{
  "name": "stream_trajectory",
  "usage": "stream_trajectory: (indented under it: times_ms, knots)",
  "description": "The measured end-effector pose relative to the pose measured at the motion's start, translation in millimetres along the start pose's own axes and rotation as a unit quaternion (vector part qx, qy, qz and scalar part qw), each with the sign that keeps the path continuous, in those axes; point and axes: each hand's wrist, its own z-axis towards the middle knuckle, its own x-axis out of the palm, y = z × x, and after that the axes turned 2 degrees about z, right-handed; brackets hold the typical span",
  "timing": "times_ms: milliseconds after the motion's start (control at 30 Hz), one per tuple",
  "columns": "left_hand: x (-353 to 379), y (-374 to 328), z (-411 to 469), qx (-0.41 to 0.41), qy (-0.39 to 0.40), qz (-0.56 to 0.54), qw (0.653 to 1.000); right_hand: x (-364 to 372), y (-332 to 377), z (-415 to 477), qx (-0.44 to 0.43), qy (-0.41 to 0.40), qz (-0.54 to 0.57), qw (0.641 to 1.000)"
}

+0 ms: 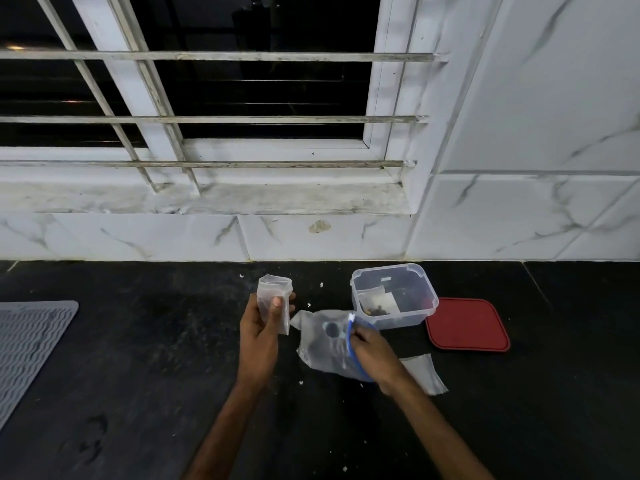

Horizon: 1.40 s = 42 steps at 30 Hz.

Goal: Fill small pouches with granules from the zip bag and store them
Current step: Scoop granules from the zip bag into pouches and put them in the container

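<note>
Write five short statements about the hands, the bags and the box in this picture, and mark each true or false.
1. The left hand grips a small pouch with its open mouth up. True.
2. The red lid sits on the clear box. False: the lid lies flat on the counter beside the box, which is open.
3. The right hand holds the zip bag. True.
4. The box is empty. False: a filled pouch with dark bits lies inside.
5. A spare pouch lies on the counter by the right forearm. True.
</note>
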Motion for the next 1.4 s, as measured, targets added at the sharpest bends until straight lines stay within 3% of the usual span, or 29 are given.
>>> stream_trajectory:
  times_ms: [167, 400, 500, 700, 833, 1033, 1167, 1400]
  knots:
    - [-9.3, -8.6, 9.5, 0.013, -0.010, -0.011, 1.000, 19.5, 60.6, 36.7, -0.136, -0.002, -0.035, 0.990]
    - [-25.4, -8.9, 10.6, 0.013, -0.029, 0.004, 0.999, 53.5, 58.1, 62.4, -0.172, -0.004, -0.194, 0.966]
    - [-27.5, -2.4, 9.1, 0.004, -0.026, 0.014, 1.000, 61.2, 32.2, 58.8, -0.126, 0.035, -0.172, 0.976]
    - [-17.9, 0.6, 5.2, -0.002, -0.005, 0.008, 1.000, 39.2, 9.0, 28.3, -0.010, -0.022, -0.161, 0.987]
    - [-6.4, 5.4, 2.2, -0.002, 0.009, 0.015, 1.000, 17.6, -18.1, 21.2, 0.048, -0.012, -0.144, 0.988]
    - [7.0, 10.4, -5.8, -0.009, 0.034, 0.025, 0.999, -16.9, -44.6, -3.8, 0.097, 0.014, -0.034, 0.995]
    - [9.4, 11.7, -8.9, -0.009, 0.049, 0.031, 0.998, -42.5, -34.4, -24.5, 0.066, -0.004, 0.008, 0.998]
    - [14.6, 18.1, -10.7, 0.007, 0.059, 0.073, 0.996, -65.2, 45.1, -66.8, -0.092, 0.006, 0.126, 0.988]
